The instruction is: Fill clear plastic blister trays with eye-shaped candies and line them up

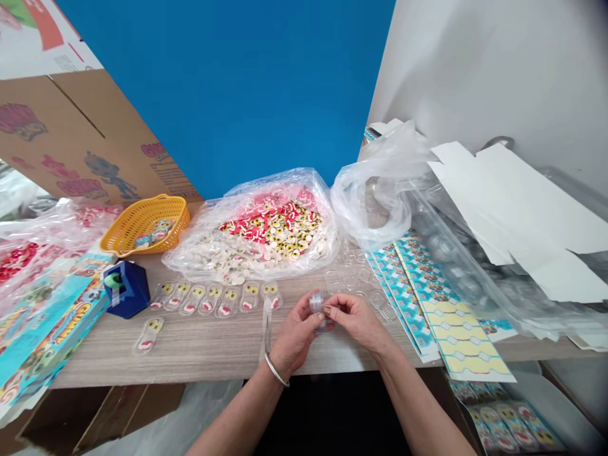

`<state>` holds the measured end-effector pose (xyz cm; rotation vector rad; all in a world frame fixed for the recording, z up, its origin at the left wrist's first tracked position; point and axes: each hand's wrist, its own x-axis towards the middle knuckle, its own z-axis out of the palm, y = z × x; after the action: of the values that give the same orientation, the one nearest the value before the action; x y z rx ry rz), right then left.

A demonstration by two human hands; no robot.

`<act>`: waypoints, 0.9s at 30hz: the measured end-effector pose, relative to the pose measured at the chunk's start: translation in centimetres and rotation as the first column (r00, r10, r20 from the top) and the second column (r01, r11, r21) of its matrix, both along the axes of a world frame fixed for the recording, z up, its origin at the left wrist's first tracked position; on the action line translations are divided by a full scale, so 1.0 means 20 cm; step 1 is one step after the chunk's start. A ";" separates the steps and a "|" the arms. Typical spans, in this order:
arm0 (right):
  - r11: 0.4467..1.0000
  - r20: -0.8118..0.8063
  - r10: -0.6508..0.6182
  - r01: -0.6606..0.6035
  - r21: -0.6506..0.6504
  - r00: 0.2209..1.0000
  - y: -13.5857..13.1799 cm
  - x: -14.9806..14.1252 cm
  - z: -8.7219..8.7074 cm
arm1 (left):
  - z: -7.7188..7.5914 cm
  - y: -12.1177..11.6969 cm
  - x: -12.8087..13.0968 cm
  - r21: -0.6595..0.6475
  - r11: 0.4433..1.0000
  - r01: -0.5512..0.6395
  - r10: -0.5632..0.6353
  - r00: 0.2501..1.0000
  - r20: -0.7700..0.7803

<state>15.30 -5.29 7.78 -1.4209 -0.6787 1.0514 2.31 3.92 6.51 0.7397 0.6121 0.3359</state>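
Observation:
My left hand (pixel 295 330), with a bangle at its wrist, is closed round a small clear plastic blister case (pixel 315 302). The fingertips of my right hand (pixel 354 322) pinch the right side of the same case. A bit of red shows below it between the hands; the rest of the case is hidden by fingers. Left of my left hand lies a slim tweezers-like strip (pixel 266 329). Beyond it stands a row of clear cases (pixel 208 300) with yellow eyes and red mouths inside. One more such case (pixel 151 335) lies nearer the table's front edge.
A clear bag (pixel 285 231) of loose eye and mouth pieces lies at the back. To its left are a yellow basket (pixel 142 221) and a blue tape dispenser (pixel 126 288). Printed sticker sheets (pixel 456 323), clear plastic shells (pixel 356 278) and white card (pixel 522 215) lie right.

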 end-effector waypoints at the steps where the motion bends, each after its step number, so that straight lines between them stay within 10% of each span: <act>1: 1.000 0.008 -0.019 0.019 -0.003 1.000 0.00 0.00 0.00 | 0.00 0.00 0.00 -0.001 1.000 -0.002 0.002 1.000 -0.002; 9: 0.988 0.305 -0.123 0.145 -0.051 0.944 0.00 0.13 -0.05 | -0.01 0.04 0.01 0.002 0.998 -0.060 0.060 0.993 -0.099; 16: 0.876 0.967 0.081 0.445 -0.184 0.241 0.06 0.35 0.10 | 0.00 0.04 0.01 0.007 0.999 -0.048 0.048 0.993 -0.104; 18: 0.900 0.952 0.068 0.393 -0.188 0.299 0.06 0.31 0.13 | 0.00 0.04 0.01 0.012 0.999 -0.034 0.035 0.996 -0.087; 23: 0.996 0.487 0.080 -0.046 -0.081 0.870 0.02 0.10 0.10 | -0.01 0.03 0.02 0.031 0.999 -0.020 0.021 0.999 -0.039; 27: 0.998 0.176 0.069 -0.071 0.002 0.982 0.02 0.02 0.06 | -0.02 0.02 0.02 0.040 0.999 -0.008 0.009 1.000 -0.026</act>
<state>15.73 -4.97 8.88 -1.5040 -0.8654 0.9829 2.62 4.23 6.19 0.7811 0.6348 0.3473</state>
